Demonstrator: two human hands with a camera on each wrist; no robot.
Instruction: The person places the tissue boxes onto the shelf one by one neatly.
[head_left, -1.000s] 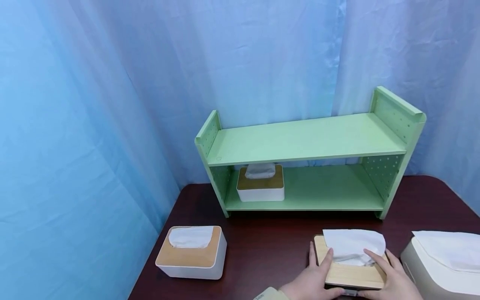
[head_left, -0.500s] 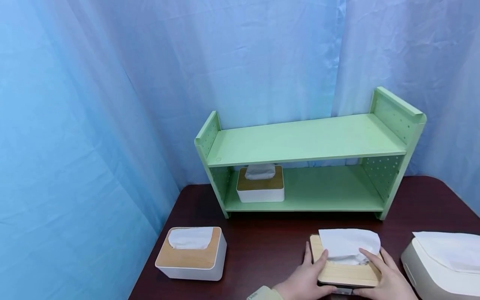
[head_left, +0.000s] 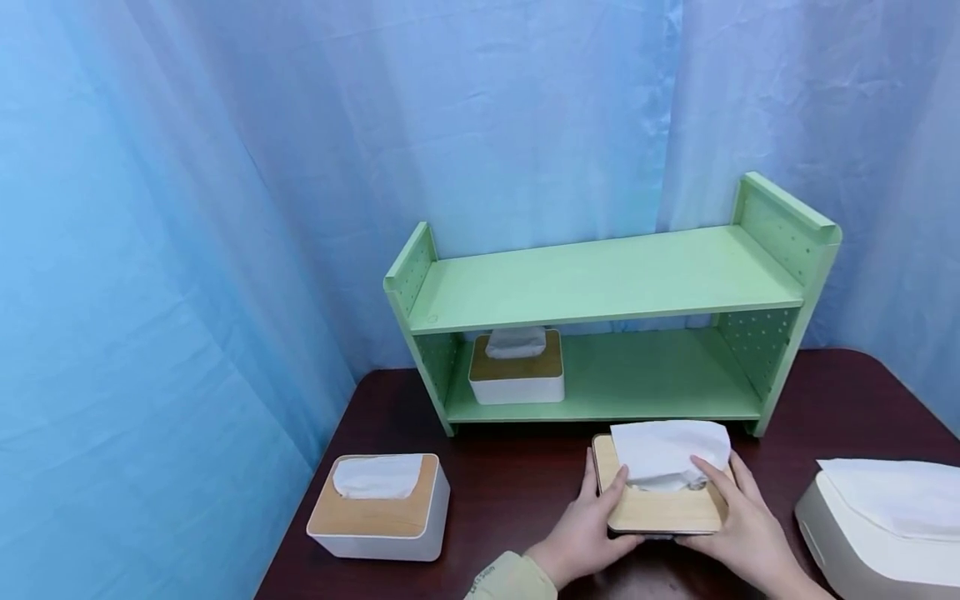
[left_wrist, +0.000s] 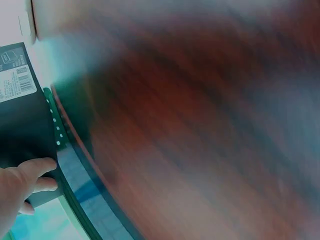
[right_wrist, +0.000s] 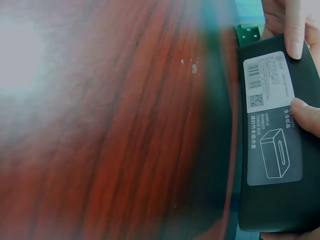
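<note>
Both hands grip a tissue box [head_left: 666,510] with a pale wood lid and black sides, at the front right in the head view. A white tissue [head_left: 652,450] sticks up from its slot. My left hand [head_left: 581,533] holds the left side and near corner, its thumb on the front face. The right hand [head_left: 742,521] holds the right side, with one finger over the lid beside the tissue. In the right wrist view, the black front face [right_wrist: 270,210] bears a printed label [right_wrist: 272,145] with a box drawing and barcode, with thumbs pressing near it.
A green two-tier shelf [head_left: 615,275] stands at the back of the dark red table [head_left: 510,500]. On its lower tier, at left, sits a wood-topped white tissue box [head_left: 517,387]. A similar box [head_left: 382,517] is at front left, and a larger white one [head_left: 847,533] at front right.
Both hands have carried the black-sided tissue box leftward and forward, toward the shelf and away from the large white box. The other boxes stay put; the head view has shifted slightly.
</note>
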